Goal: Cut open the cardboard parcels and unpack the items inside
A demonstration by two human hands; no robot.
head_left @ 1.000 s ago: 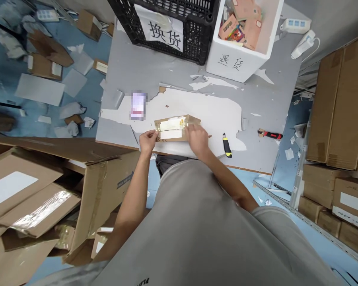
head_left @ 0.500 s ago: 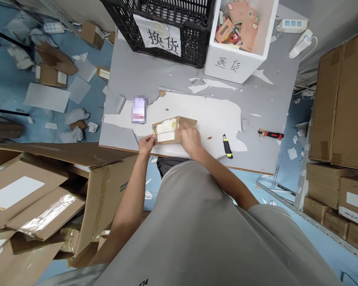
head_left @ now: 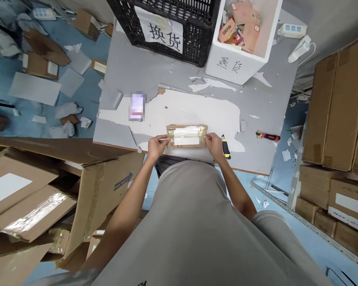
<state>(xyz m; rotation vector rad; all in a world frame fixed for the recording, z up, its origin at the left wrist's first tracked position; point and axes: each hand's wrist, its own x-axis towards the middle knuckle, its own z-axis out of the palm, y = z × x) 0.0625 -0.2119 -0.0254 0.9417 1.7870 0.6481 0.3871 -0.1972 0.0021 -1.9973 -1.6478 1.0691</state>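
Observation:
A small brown cardboard box (head_left: pixel 183 145) with white labels and clear tape on its top is held level between my two hands near the table's front edge. My left hand (head_left: pixel 158 146) pinches its left end, fingers closed on the edge. At the opposite end, my right hand (head_left: pixel 214 143) grips the box by its right edge with thumb and fingers. Just right of that hand lies a black and yellow box cutter (head_left: pixel 226 147). Whatever is inside the box is hidden.
A phone (head_left: pixel 137 106) lies left on the grey table (head_left: pixel 167 75). Behind stand a black crate (head_left: pixel 193 43) and a white foam box (head_left: pixel 235 67) of pink packets. A red and black cutter (head_left: pixel 268 136) lies right. A large carton (head_left: pixel 107 190) of flattened cardboard is at lower left.
The box has shifted right and turned from a slant to nearly straight. My right hand has moved from over its top to its right end; my left hand stays on the left end.

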